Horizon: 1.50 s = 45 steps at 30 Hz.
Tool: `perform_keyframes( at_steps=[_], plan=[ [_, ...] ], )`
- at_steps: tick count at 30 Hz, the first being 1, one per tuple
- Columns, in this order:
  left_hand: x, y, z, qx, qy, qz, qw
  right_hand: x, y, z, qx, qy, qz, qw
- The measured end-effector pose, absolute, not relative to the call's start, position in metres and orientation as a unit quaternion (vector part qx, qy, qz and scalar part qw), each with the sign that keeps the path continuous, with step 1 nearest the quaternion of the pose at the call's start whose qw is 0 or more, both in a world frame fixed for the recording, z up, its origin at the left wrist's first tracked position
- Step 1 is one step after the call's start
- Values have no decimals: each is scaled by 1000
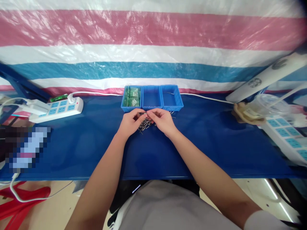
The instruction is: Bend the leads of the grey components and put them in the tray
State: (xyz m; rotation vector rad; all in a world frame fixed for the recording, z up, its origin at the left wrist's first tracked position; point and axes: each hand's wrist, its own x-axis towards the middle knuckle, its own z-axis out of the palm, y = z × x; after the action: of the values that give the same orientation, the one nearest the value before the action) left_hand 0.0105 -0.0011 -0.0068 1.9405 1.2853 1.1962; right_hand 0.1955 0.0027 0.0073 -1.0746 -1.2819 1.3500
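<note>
My left hand (131, 123) and my right hand (163, 120) meet at the middle of the table, thumbs and fingertips pinched close together. Whatever is between the fingers is too small and too covered to make out. Just under them lies a pile of thin metal pieces (145, 125), dark and silvery, partly hidden by the hands. A few more thin pieces (171, 113) stick out past my right hand. Right behind the hands stand three joined blue bins. Green-and-clear small packets (134, 96) fill the left bin (123, 103), and a thin metal piece (169, 93) lies in the right bin (181, 101).
The blue table (96, 153) carries a white power strip (69, 110) at the left and another power strip (285, 134) at the right. A blurred-out device (31, 148) lies front left. A plastic cup (270, 103) stands beside a brown holder (244, 115). Striped sheeting hangs behind.
</note>
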Motion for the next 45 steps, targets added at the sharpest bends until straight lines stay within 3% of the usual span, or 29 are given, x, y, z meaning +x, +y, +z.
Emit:
perform_keyframes(
  at_steps=[45],
  plan=[
    [13,0,-7,718,472,432,274,196,6,3,-456,-543,530,465]
  ],
)
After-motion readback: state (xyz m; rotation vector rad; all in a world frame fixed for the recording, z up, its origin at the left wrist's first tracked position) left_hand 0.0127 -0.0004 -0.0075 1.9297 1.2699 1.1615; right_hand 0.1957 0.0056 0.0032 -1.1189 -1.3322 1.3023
